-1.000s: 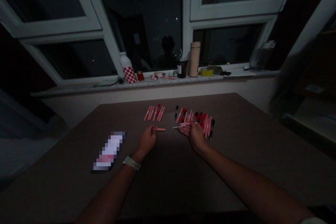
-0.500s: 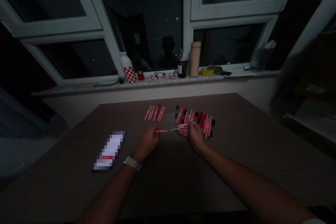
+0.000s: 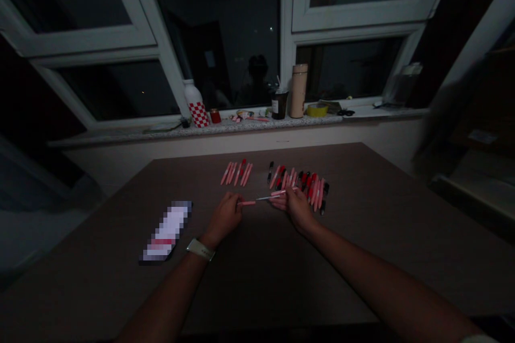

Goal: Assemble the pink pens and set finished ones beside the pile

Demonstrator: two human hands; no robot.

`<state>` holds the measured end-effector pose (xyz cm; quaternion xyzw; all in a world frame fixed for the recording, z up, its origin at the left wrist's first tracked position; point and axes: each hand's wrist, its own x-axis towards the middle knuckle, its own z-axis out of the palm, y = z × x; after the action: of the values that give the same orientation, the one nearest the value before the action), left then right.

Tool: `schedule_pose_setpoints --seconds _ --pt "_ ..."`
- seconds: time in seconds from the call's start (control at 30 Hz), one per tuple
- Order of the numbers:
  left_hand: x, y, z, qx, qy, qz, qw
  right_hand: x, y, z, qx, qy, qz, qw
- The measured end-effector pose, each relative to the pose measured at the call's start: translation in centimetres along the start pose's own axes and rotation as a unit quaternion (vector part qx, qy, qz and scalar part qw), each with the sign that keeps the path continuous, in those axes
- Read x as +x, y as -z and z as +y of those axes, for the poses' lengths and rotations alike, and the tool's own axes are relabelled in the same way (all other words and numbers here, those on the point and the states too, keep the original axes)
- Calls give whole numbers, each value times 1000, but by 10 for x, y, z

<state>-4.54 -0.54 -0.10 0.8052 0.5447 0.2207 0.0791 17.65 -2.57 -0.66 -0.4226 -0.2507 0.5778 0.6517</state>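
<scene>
My left hand point(image 3: 225, 215) is closed around one end of a short pink pen barrel point(image 3: 248, 203), its free end pointing right. My right hand point(image 3: 298, 209) grips pink pen pieces point(image 3: 279, 202) between its fingers. A thin pale pen refill point(image 3: 263, 198) sticks out from them toward the tip of the left barrel, with a small gap. Just behind the right hand lies a crowded row of pink, red and black pens point(image 3: 317, 190). Beyond the left hand rests a smaller row of pink pens point(image 3: 228, 173), with one red-topped pen among them.
A phone point(image 3: 167, 230) with a lit, blurred screen lies left on the brown table point(image 3: 249, 284). Along the windowsill point(image 3: 237, 127) stand a checkered bottle point(image 3: 198, 110), a small red jar point(image 3: 215, 116), a dark cup point(image 3: 279, 104), a beige flask point(image 3: 298, 91) and yellow tape point(image 3: 317, 111).
Both hands have shifted very slightly left with their pen parts. The grips look the same, and the pens on the table lie as before.
</scene>
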Motion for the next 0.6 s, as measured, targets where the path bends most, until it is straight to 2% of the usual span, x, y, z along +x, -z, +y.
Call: schedule_pose_setpoints --seconds 0.13,0.23,0.37,0.6 --pt "-1 1 1 8 0 2 1000 0 0 0 -11 -6 -12 1000" --pt "-1 2 5 6 -9 26 1000 2 0 2 -12 -8 -23 1000" --pt "-2 2 13 -10 -79 67 995 2 0 3 -16 -12 -28 999" --pt "-3 -8 19 8 -140 20 990 0 -1 3 -44 -22 -56 997"
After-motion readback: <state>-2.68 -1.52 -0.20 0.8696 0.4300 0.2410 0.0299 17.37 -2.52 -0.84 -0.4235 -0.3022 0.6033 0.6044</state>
